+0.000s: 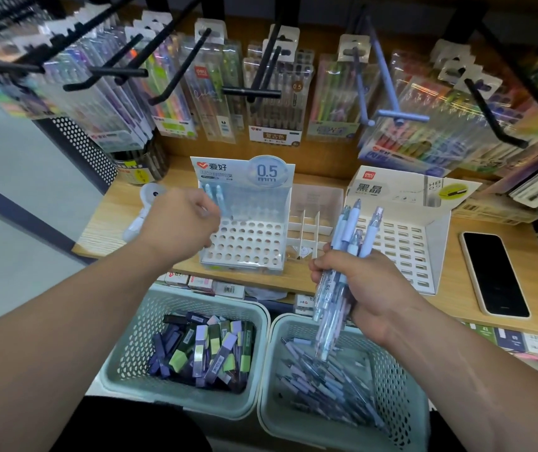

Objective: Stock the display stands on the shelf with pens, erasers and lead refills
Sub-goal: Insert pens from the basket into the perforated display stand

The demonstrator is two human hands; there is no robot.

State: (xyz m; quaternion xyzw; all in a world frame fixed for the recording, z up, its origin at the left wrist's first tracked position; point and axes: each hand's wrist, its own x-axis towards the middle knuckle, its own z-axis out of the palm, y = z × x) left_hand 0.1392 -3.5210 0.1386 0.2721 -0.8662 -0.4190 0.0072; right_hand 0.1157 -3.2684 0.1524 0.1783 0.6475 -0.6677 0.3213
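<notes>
Blue pens [352,223] bunched in right hand [370,290]; left hand [179,221] curled at stand [248,244].

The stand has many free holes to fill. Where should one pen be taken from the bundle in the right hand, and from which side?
Pinch the tallest pen at its upper end, coming from above: the tops stand apart above the right hand, while the barrels are packed tightly in its grip.

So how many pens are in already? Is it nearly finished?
Barely started: two pens stand in the pen stand, where the left hand reaches. The right hand grips a bundle of pens. The lead refill stand looks empty, and the refills basket and pens basket hold plenty more.
</notes>
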